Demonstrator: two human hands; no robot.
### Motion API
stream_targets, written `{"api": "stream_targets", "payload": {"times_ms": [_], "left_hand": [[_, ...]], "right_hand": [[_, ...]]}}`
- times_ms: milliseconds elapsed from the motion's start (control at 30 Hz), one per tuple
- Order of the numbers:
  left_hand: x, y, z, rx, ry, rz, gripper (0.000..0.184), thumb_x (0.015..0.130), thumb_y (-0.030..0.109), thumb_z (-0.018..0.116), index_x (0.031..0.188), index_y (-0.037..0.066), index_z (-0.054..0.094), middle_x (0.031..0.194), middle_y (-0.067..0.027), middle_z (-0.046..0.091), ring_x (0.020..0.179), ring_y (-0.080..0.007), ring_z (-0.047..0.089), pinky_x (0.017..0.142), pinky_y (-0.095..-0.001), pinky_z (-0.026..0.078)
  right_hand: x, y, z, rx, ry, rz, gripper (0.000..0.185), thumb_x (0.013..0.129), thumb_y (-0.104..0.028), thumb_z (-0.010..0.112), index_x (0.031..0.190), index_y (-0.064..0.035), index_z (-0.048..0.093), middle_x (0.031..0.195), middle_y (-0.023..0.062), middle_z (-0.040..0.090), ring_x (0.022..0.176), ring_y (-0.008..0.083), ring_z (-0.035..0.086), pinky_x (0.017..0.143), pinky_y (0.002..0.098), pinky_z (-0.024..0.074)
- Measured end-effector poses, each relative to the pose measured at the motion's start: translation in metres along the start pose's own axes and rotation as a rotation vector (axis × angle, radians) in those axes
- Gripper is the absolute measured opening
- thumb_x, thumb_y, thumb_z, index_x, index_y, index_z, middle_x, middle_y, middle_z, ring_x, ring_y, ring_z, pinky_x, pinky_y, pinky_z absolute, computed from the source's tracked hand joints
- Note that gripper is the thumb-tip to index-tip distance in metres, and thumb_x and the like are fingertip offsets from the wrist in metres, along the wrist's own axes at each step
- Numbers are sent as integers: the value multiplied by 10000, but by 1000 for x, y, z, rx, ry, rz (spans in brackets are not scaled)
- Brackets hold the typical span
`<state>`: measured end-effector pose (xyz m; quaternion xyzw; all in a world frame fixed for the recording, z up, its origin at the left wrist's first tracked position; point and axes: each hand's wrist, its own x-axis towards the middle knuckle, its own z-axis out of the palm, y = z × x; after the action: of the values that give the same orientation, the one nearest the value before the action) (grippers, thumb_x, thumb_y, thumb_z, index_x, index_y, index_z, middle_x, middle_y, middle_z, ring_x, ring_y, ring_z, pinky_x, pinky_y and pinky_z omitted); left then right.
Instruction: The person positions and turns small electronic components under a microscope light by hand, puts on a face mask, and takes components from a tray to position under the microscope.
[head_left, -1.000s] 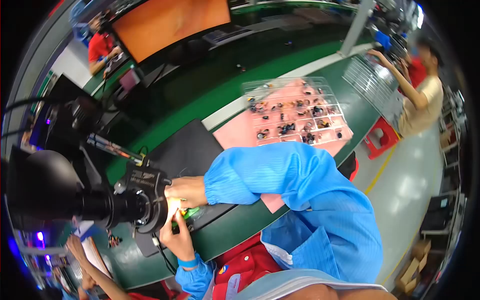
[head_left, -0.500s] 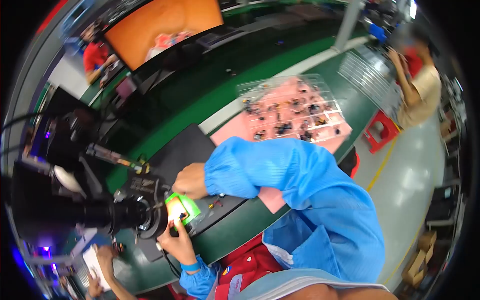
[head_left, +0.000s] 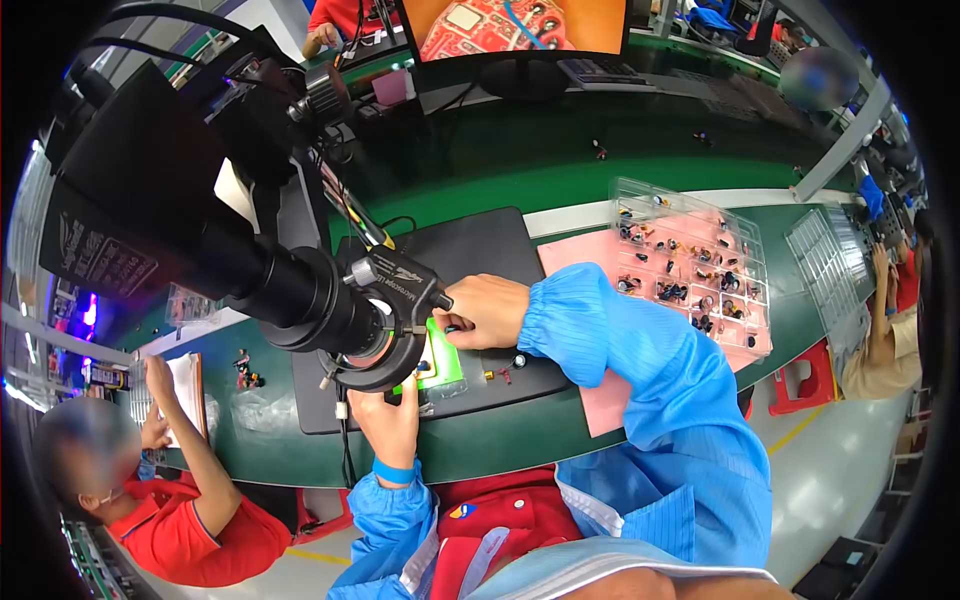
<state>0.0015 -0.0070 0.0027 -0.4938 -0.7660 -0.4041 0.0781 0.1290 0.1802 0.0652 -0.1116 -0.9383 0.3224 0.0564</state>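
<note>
A black microscope (head_left: 300, 300) leans over the bench, its ring-shaped head above a brightly lit green pad (head_left: 449, 372). Under the ring is my left hand (head_left: 388, 425), thumb and finger closed at the pad's near edge around a small dark part; the lens hides some of the fingertips. From the right comes my right hand (head_left: 490, 312), its fingers curled together over the pad's far edge. Whatever it grips is hidden. Small red and yellow parts (head_left: 504, 376) lie on the black mat (head_left: 480, 240) beside the pad.
A clear compartment tray (head_left: 690, 265) of small parts rests on pink sheets (head_left: 590, 262) to the right. Behind, a monitor (head_left: 515, 28) displays a magnified red circuit board and blue wire. Co-workers sit left (head_left: 190, 515) and right (head_left: 890, 355). A plastic bag (head_left: 265, 410) lies left.
My view has turned, so the bench appears more level. On the monitor, the red board now fills much of the picture. Both hands stay at the green pad.
</note>
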Motion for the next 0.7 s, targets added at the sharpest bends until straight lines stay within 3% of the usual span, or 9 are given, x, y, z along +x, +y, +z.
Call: {"api": "stream_targets", "payload": {"times_ms": [167, 233, 300, 367, 433, 467, 600, 667, 700], "left_hand": [[-3, 0, 2, -16, -10, -63, 161, 752, 44, 714, 897, -10, 667, 801, -98, 633, 763, -222, 580, 747, -352, 445], [-3, 0, 0, -46, -93, -158, 227, 745, 74, 691, 966, 21, 683, 1022, -164, 638, 986, -366, 540, 884, -441, 390], [-4, -7, -2, -59, -100, -122, 280, 787, 45, 638, 1065, 18, 636, 1084, -206, 601, 1016, -387, 529, 897, -443, 389], [2, -21, -13, -152, -58, -147, 227, 805, 25, 607, 1032, 10, 619, 1005, -200, 613, 956, -360, 566, 848, -406, 430], [26, -26, -48, -22, -92, -253, 149, 819, 15, 592, 967, 2, 599, 939, -173, 623, 872, -319, 598, 780, -369, 459], [33, -49, -58, 12, -28, -200, 128, 823, 21, 596, 949, 3, 590, 911, -156, 623, 840, -303, 601, 761, -368, 461], [45, -98, -91, 295, 95, -170, 208, 784, 47, 633, 987, 13, 601, 901, -139, 641, 851, -276, 619, 802, -343, 472], [46, -87, -89, 405, 133, -49, 220, 778, 29, 624, 995, 8, 599, 889, -129, 634, 852, -265, 617, 786, -340, 470], [42, -75, -82, 291, 117, -31, 190, 786, 36, 635, 972, 12, 602, 889, -129, 619, 830, -271, 604, 763, -354, 467]], "right_hand": [[6, 25, 20, 179, 51, 43, 291, 697, -103, 597, 979, -50, 650, 764, 134, 660, 747, 352, 631, 705, 426, 493], [8, 25, 15, 279, -40, 74, 251, 729, -128, 602, 958, -48, 669, 732, 139, 656, 736, 346, 638, 691, 412, 498], [8, 29, 18, 282, 52, -135, 222, 778, -156, 624, 977, -59, 644, 690, 113, 631, 597, 192, 627, 564, 330, 490], [9, 24, 15, 256, 47, -15, 239, 766, -181, 676, 952, -37, 637, 674, 108, 598, 576, 167, 605, 552, 306, 488], [12, 23, 14, 363, 0, 56, 305, 758, -129, 716, 1024, -18, 615, 832, 57, 642, 731, 117, 617, 624, 276, 507], [18, 47, 38, 652, -4, 64, 366, 767, -34, 696, 1110, -12, 571, 954, 40, 642, 824, 105, 608, 696, 274, 522], [20, 36, 43, 928, 50, 53, 129, 794, -45, 652, 871, 37, 588, 777, 62, 617, 724, 108, 619, 638, 266, 508], [20, 37, 42, 942, 22, 155, 477, 746, 47, 698, 1178, -27, 509, 1085, 40, 602, 960, 121, 579, 804, 287, 503], [20, 34, 41, 944, 18, 160, 477, 746, 47, 698, 1178, -27, 509, 1085, 40, 602, 960, 121, 579, 804, 287, 503]]}}
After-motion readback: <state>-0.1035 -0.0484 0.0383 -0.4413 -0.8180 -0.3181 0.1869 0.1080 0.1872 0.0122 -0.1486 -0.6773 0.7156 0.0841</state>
